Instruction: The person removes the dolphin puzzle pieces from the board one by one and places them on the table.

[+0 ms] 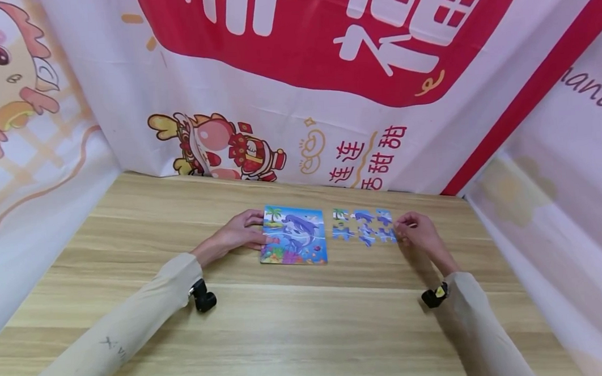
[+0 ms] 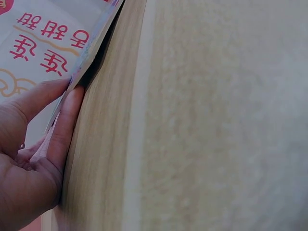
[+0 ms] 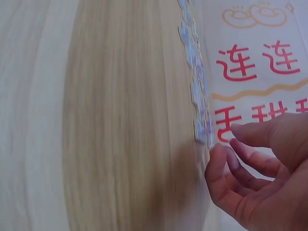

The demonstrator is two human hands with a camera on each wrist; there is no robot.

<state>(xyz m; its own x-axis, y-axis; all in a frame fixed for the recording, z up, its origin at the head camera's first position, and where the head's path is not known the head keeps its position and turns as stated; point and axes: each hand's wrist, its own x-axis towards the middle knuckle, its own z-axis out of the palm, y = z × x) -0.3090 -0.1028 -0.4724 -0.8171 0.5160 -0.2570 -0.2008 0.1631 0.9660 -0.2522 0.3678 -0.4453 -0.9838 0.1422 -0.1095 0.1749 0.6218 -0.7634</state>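
Observation:
A square dolphin picture board (image 1: 294, 239) lies on the table, with a palm tree and coral printed on it. My left hand (image 1: 236, 232) pinches its left edge, thumb above and a finger beneath, as the left wrist view shows; the board's edge (image 2: 96, 55) stands slightly off the wood there. To the board's right, several blue jigsaw pieces (image 1: 365, 230) lie in loose rows. My right hand (image 1: 421, 233) is at their right end. In the right wrist view, its fingers (image 3: 222, 168) are loosely bent beside the nearest piece (image 3: 201, 130), and nothing shows between thumb and forefinger.
The wood-grain table (image 1: 308, 329) extends in front of both arms. A printed cloth (image 1: 298, 125) with red characters hangs along the back edge, and more cloth (image 1: 552, 209) borders the sides. Small black cameras sit at both wrists.

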